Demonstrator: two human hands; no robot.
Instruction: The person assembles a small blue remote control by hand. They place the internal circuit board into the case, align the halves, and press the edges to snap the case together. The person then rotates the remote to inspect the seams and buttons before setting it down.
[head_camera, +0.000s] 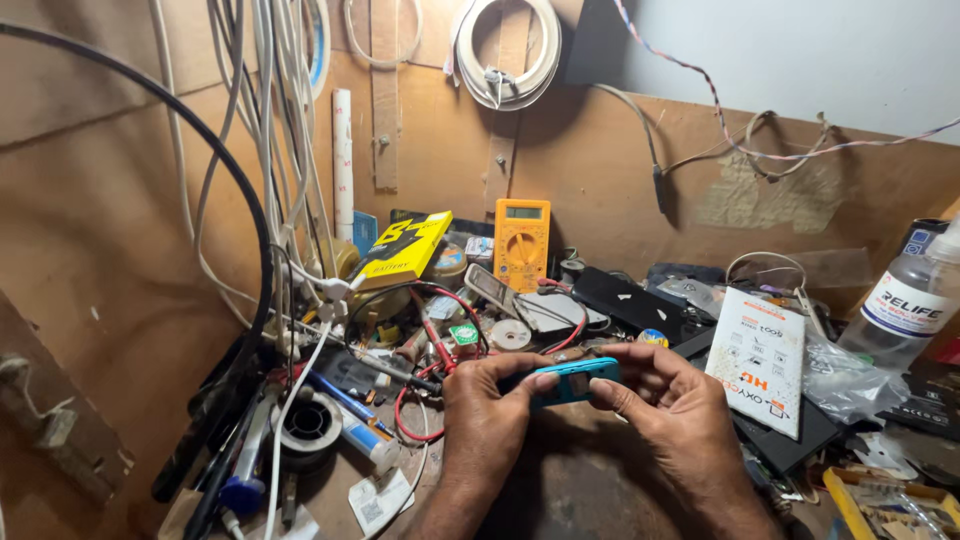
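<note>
Holding a small teal phone (573, 380) between them, the left hand (487, 420) and the right hand (665, 405) meet over the dark worktop (580, 480), both closed on it: left fingers curl round its left end, right thumb and fingertips pinch its right end. That phone serves as the landmark for everything else

Behind it, against the brown board wall, stands one orange multimeter (522, 243), its red lead (440, 330) looping down to just left of the phone. Left of the multimeter leans one yellow and black battery box (405, 248). Between multimeter and phone lie an opened handset (490, 290) and a white tape roll (511, 334), crowding the space behind the hands

Left of the phone sit one solder spool (310, 425) and one blue and white tube (355, 425), under a bundle of white cables (275, 150) hanging down the wall. Right of the phone, near the right hand, lies one white printed packet (762, 360); farther right stands one clear plastic bottle (915, 300). One coil of white cable (505, 50) hangs high above
</note>
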